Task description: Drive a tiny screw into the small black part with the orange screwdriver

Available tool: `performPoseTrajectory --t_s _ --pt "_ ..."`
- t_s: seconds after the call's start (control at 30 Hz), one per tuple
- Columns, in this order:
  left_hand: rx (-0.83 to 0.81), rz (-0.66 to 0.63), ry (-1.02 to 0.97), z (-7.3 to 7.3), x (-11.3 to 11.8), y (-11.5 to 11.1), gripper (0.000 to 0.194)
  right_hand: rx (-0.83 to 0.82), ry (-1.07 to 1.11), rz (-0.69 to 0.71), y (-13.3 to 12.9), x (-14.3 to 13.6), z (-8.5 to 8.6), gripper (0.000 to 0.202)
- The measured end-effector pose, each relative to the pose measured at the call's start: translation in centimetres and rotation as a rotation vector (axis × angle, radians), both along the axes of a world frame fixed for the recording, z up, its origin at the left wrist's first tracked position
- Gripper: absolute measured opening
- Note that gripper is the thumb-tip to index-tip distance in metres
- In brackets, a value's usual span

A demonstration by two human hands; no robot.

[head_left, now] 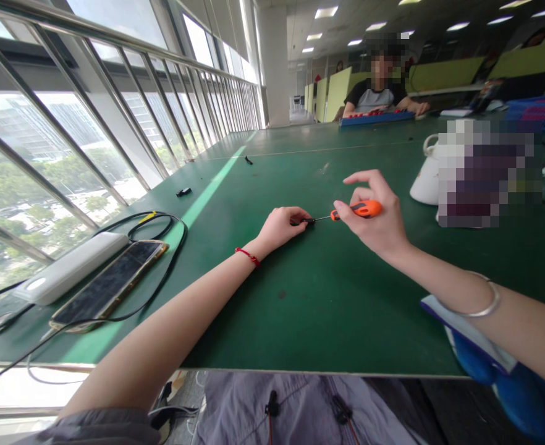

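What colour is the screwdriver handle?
Screwdriver handle: orange with dark patches; shows best in the head view.

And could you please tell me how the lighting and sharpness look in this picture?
Head view: bright daylight partly washes out the scenery beyond the silver metal railing; head view: pixel blocks hide the head of the person in grey and black; head view: the small black piece at the left hand lacks fine detail.

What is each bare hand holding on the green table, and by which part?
The right hand holds an orange-and-black screwdriver by its handle. The left hand pinches a small black piece; its gripped part is mostly hidden.
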State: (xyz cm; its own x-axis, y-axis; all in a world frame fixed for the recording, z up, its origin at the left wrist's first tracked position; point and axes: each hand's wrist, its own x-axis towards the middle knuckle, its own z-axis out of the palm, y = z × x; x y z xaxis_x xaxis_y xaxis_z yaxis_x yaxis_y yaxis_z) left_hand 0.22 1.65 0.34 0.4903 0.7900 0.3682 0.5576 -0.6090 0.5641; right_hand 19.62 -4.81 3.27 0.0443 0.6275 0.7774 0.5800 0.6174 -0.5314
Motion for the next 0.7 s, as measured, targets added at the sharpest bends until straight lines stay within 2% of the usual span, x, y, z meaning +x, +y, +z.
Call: performPoseTrajectory --t_s 0.07,0.13,0.23,0.3,0.47,0.57,0.7 --pt "-0.002 0.001 -0.002 0.05 0.02 -0.06 0.024 -0.046 -0.028 -0.001 -0.28 -0.13 0.13 0.015" --pt "-0.009 -0.003 -0.006 0.06 0.02 -0.06 0.025 0.0 -0.022 -0.003 -0.34 -0.25 0.11 0.011" --pt "-0.01 -0.01 -0.012 0.02 0.03 -0.02 0.025 0.104 0.03 -0.009 -0.03 -0.24 -0.1 0.03" --pt "-0.005 -0.01 -0.011 0.03 0.04 -0.04 0.024 0.106 0.05 -0.013 0.11 -0.17 -0.15 0.04" --pt "0.008 0.006 0.004 0.18 0.11 -0.2 0.023 -0.085 -0.026 -0.006 -0.47 -0.24 0.19 0.015" --pt "0.009 0.004 0.006 0.15 0.11 -0.17 0.024 -0.018 -0.02 -0.009 -0.51 -0.3 0.18 0.01" --pt "0.012 -0.002 0.008 0.02 0.09 -0.06 0.023 0.11 0.036 0.002 0.05 -0.06 0.03 0.036"
